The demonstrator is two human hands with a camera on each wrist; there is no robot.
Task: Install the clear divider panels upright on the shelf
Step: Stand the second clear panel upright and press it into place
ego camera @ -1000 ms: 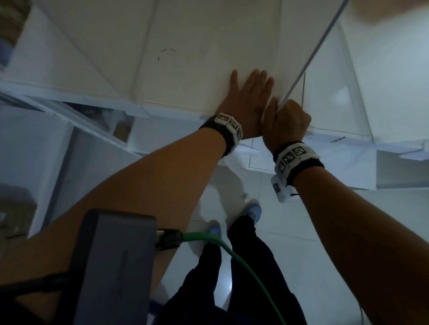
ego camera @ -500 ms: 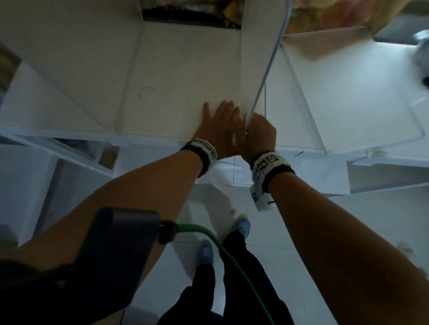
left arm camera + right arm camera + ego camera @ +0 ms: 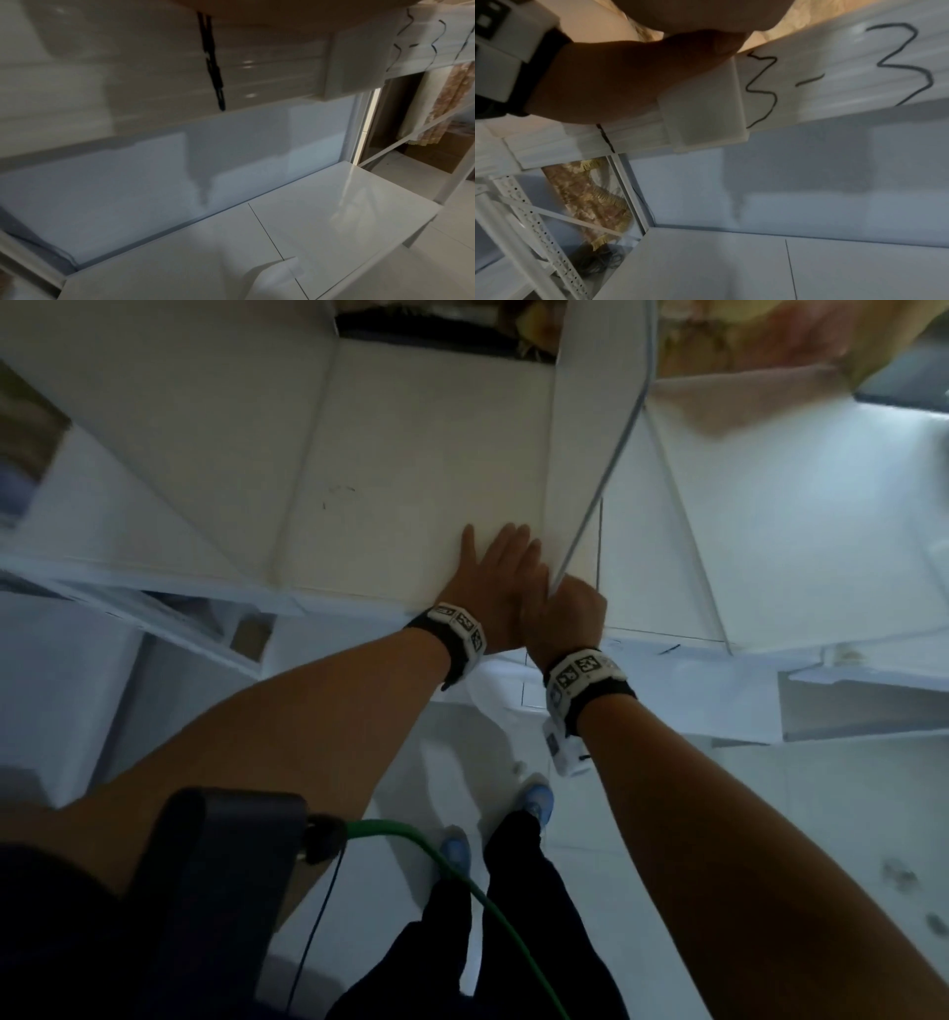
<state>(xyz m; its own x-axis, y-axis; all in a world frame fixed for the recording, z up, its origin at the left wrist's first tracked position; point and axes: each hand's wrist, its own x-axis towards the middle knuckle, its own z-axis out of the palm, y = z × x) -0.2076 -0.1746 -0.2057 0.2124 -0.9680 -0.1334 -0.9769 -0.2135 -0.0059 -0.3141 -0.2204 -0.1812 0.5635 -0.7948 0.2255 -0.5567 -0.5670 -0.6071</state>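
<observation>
Clear panel (image 3: pixel 606 469) could tip: right hand (image 3: pixel 570 616) grips only its front edge; left hand (image 3: pixel 495 580) lies flat on the shelf (image 3: pixel 411 454).

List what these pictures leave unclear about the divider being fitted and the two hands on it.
- Right hand: head view shows only its back at the clear divider panel; the curled fingers are hidden beneath.
- Divider's foot: covered by both hands, so whether it is seated cannot be told.
- Divider's top: cut off by the upper edge of the head view.
- Left hand: lies flat on the shelf; its wrist view looks under the shelf and shows no fingers.
</observation>
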